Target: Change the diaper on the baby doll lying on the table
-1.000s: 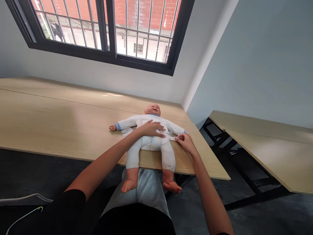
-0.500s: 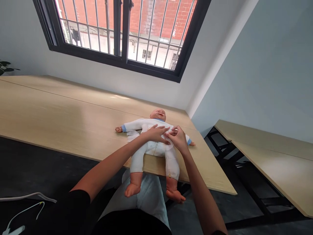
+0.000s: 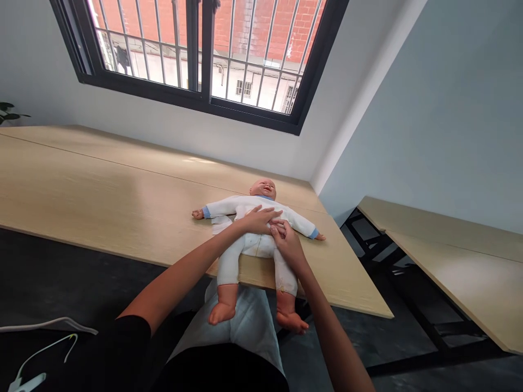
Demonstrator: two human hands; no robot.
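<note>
A baby doll (image 3: 249, 207) in a white suit with blue cuffs lies on its back on the wooden table (image 3: 102, 196), its bare legs hanging over the near edge. My left hand (image 3: 258, 220) lies flat on the doll's belly with fingers stretched out. My right hand (image 3: 286, 244) presses on the doll's waist just right of the left hand, fingers together on the white cloth. A white flap of cloth (image 3: 222, 223) sticks out under the doll's left side.
A barred window (image 3: 196, 54) is on the far wall. A second wooden table (image 3: 449, 245) stands at the right across a dark gap. White cables (image 3: 41, 348) lie on the dark floor at lower left. A plant leaf (image 3: 8, 111) shows at far left.
My right hand came in from the doll's right arm to its waist beside my left hand. The left hand stayed on the belly. The view shifted slightly.
</note>
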